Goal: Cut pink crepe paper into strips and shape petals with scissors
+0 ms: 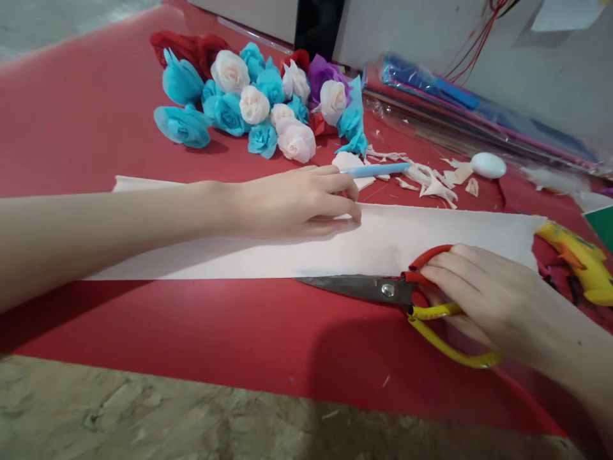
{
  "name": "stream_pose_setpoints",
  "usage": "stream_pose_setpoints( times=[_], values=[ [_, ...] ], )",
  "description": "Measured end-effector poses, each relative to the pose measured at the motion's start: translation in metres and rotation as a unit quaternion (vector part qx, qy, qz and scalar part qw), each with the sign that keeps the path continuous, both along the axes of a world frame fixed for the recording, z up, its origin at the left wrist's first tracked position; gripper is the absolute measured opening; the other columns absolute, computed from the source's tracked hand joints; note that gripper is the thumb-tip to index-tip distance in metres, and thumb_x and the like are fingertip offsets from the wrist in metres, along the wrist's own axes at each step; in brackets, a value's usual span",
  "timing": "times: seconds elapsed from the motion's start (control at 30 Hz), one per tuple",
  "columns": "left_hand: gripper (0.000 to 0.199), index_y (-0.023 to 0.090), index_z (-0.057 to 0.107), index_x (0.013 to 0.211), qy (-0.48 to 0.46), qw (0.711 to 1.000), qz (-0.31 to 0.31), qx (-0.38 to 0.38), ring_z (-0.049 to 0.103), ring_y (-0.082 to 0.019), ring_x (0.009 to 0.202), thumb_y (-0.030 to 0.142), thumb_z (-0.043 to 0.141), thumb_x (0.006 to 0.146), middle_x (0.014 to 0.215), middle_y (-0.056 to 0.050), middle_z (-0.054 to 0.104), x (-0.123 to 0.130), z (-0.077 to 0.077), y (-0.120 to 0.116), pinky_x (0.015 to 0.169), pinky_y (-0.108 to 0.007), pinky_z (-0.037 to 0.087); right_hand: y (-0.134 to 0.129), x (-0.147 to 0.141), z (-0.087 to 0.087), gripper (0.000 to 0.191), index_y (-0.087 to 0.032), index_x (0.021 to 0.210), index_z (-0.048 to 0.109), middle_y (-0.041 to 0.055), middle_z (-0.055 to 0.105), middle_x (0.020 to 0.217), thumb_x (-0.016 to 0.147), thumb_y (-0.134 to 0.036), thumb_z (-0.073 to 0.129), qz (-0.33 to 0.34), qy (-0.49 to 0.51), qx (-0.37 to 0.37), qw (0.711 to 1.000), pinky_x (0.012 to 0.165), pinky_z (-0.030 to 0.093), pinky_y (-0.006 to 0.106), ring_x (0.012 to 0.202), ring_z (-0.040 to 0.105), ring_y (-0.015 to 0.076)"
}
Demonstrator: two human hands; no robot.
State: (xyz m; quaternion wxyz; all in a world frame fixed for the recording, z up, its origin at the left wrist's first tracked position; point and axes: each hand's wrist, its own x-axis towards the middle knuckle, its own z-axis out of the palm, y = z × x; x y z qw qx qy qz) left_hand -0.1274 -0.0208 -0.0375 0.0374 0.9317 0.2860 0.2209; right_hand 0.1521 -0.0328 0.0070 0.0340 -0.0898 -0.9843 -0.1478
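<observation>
A long white paper strip [431, 233] lies across the red table. My left hand [306, 198] rests on it near the middle, its fingers bent and pressed down, a light blue pen [383, 170] sticking out to the right beyond the fingers. Whether that hand grips the pen is hard to tell, as the pen's near end is hidden. My right hand [488, 300] is closed round the handles of red and yellow scissors [359, 287]. The scissor blades are together, pointing left along the strip's near edge.
Blue, white, red and purple paper flowers [263, 105] stand at the back. White scraps [433, 182] and a white egg-shaped object [488, 165] lie behind the strip. Wrapped paper packs [479, 115] are at back right, a yellow tool [579, 262] at right. The red table's [191, 338] front edge is near.
</observation>
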Motion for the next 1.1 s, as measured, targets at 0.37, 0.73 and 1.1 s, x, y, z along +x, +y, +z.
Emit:
stream_pose_setpoints(
  times=[0.37, 0.73, 1.1],
  values=[
    [0.032, 0.018, 0.066, 0.105, -0.006, 1.000, 0.006, -0.014, 0.055, -0.022, 0.091, 0.026, 0.038, 0.093, 0.108, -0.014, 0.062, 0.002, 0.001, -0.002, 0.079, -0.035, 0.044, -0.005, -0.003, -0.003, 0.029, -0.006, 0.094, 0.057, 0.0171, 0.059, 0.084, 0.071, -0.012, 0.040, -0.060, -0.023, -0.021, 0.998, 0.065, 0.048, 0.041, 0.075, 0.051, 0.0292],
    [0.031, 0.019, 0.067, 0.103, -0.006, 1.000, 0.014, -0.010, 0.055, -0.023, 0.088, 0.026, 0.039, 0.092, 0.107, -0.014, 0.064, 0.003, 0.001, -0.001, 0.079, -0.035, 0.044, -0.005, -0.020, -0.004, 0.030, -0.001, 0.097, 0.057, 0.0187, 0.059, 0.087, 0.073, -0.012, 0.041, -0.044, -0.019, -0.032, 0.998, 0.067, 0.048, 0.042, 0.078, 0.051, 0.0308],
    [0.027, 0.021, 0.067, 0.103, -0.012, 1.000, 0.012, -0.017, 0.058, -0.022, 0.091, 0.024, 0.042, 0.092, 0.107, -0.012, 0.064, 0.002, 0.000, -0.001, 0.082, -0.035, 0.045, -0.003, -0.026, -0.003, 0.029, -0.007, 0.079, 0.059, 0.0141, 0.060, 0.070, 0.088, -0.008, 0.031, 0.010, 0.011, 0.005, 1.000, 0.058, 0.045, 0.035, 0.065, 0.052, 0.0247]
  ],
)
